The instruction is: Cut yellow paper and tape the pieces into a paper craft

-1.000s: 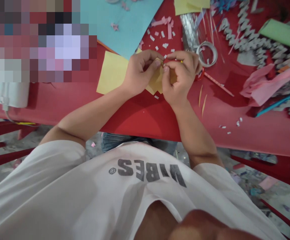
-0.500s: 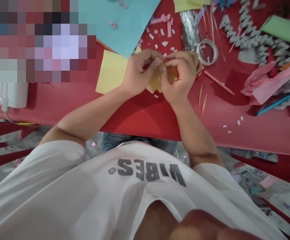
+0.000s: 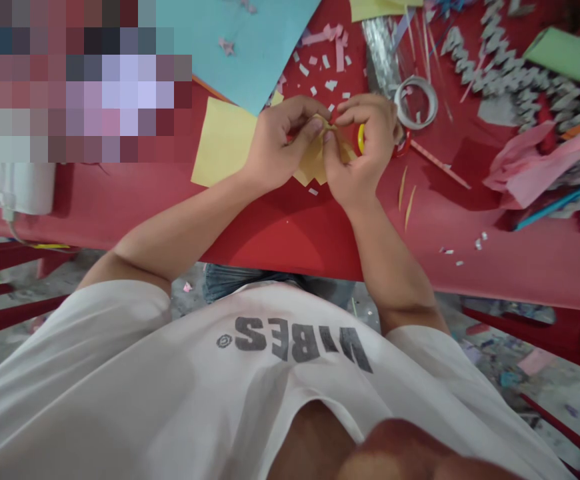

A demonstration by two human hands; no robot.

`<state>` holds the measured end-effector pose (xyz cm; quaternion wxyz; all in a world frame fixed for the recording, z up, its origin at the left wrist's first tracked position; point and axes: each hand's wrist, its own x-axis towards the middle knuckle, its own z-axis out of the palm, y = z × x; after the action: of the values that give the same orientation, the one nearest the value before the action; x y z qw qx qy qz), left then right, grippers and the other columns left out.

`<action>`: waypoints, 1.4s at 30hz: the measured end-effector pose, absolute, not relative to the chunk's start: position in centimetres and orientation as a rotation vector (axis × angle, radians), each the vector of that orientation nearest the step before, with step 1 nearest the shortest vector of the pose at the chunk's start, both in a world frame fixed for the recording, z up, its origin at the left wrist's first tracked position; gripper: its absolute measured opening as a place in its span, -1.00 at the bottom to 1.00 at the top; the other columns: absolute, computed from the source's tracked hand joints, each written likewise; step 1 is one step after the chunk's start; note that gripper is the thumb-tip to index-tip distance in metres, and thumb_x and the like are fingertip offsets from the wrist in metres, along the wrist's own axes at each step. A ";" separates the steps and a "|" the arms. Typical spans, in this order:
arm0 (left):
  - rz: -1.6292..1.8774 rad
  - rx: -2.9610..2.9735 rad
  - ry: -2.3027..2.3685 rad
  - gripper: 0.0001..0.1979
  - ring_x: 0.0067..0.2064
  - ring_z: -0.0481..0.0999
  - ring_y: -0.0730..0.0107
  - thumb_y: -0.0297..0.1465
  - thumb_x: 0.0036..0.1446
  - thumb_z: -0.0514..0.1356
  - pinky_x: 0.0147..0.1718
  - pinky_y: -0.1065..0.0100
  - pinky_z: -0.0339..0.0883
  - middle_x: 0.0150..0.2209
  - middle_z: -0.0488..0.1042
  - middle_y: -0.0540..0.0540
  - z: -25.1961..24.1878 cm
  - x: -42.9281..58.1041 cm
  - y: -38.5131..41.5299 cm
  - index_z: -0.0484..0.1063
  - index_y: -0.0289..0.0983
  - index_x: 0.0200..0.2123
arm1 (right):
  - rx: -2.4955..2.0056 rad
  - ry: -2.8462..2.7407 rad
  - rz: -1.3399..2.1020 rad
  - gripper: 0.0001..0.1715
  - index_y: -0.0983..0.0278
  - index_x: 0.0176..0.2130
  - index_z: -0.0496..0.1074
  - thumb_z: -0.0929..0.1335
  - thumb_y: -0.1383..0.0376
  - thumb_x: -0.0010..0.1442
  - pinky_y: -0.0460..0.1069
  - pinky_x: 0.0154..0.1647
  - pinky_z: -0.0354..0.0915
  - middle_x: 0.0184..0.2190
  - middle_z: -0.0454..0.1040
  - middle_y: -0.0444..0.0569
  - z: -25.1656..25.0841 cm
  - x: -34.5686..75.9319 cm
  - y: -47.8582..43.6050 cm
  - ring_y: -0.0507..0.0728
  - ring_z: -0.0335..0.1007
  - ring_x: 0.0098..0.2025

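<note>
Fold step: left hand (image 3: 283, 143) and right hand (image 3: 363, 150) both pinch a folded yellow paper piece (image 3: 314, 159), apparently creasing it; tape roll (image 3: 417, 103) just beyond the right hand.

Folded paper (image 3: 314, 160) between left hand (image 3: 275, 147) and right hand (image 3: 365, 157); paper sheet (image 3: 220, 140) left, tape roll (image 3: 433, 107) right, larger sheet (image 3: 240, 47) behind, on table (image 3: 290, 233)

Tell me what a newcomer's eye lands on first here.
Both hands meet mid-table: the left hand and right hand pinch a small folded yellow paper between their fingertips, over the red table. Around them lies craft litter: a blue sheet at the top, a tape roll just right of the hands, and crumpled pink paper at the far right.
</note>
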<state>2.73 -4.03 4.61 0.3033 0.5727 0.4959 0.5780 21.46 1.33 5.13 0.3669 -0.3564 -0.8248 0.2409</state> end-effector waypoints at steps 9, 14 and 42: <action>1.484 1.671 1.208 -0.52 -0.20 0.70 0.03 0.21 0.36 0.20 -0.21 -0.09 0.65 -0.14 0.68 -0.12 5.7 2.3 -4.7 0.58 0.01 0.01 | -0.907 -2.116 0.696 -0.58 -0.04 0.22 0.30 0.30 -0.14 0.54 0.46 0.24 0.43 0.07 0.41 0.01 5.4 20.6 1.2 0.40 0.44 0.22; 1.516 1.718 1.265 -0.55 -0.17 0.71 0.00 0.11 0.40 0.21 -0.20 -0.06 0.65 -0.12 0.67 -0.16 6.2 2.3 -5.2 0.60 -0.09 0.04 | -0.947 -2.082 0.716 -0.65 -0.05 0.19 0.28 0.36 -0.03 0.51 0.43 0.15 0.48 -0.02 0.45 -0.02 6.8 20.1 0.9 0.36 0.47 0.07; 1.582 1.468 1.434 -0.61 -0.54 0.18 0.32 0.15 0.25 0.31 -0.53 0.11 0.17 -0.50 0.40 0.02 5.6 2.2 -4.1 0.55 0.10 -0.03 | -0.992 -1.964 1.106 -0.55 -0.09 -0.06 0.33 0.41 -0.28 0.32 0.26 0.07 0.48 -0.03 0.55 -0.17 8.2 21.5 1.3 0.26 0.47 -0.03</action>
<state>2.21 -4.11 5.61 0.2717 0.5452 0.5325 0.5877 21.45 1.34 8.22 0.3330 -0.3798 -0.7520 0.4235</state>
